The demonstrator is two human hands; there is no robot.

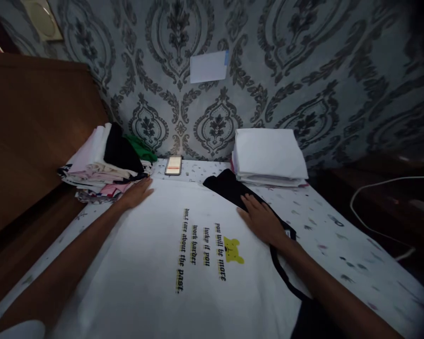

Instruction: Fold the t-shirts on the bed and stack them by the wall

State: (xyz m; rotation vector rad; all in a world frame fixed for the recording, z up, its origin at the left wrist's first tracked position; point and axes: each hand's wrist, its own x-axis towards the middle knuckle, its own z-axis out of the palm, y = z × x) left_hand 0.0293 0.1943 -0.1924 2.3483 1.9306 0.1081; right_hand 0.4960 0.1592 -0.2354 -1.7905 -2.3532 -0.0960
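Note:
A white T-shirt (144,263) with black sleeves and a black neckband lies spread sideways before me, its collar toward the right. Black lettering and a yellow bear print mark its front. My left hand (138,194) rests with fingers stretched out at the shirt's far left corner, close to the clothes pile. Flat on the shirt's far right part, near the black sleeve (229,188), lies my right hand (263,219), fingers extended. Neither hand grips anything.
Folded clothes (102,165) are piled at the back left beside a brown wooden panel (38,127). A phone (173,165) lies near the patterned wall. Stacked white folded items (268,155) stand at the back right. A pale cable (360,188) hangs at the right of the printed sheet (325,230).

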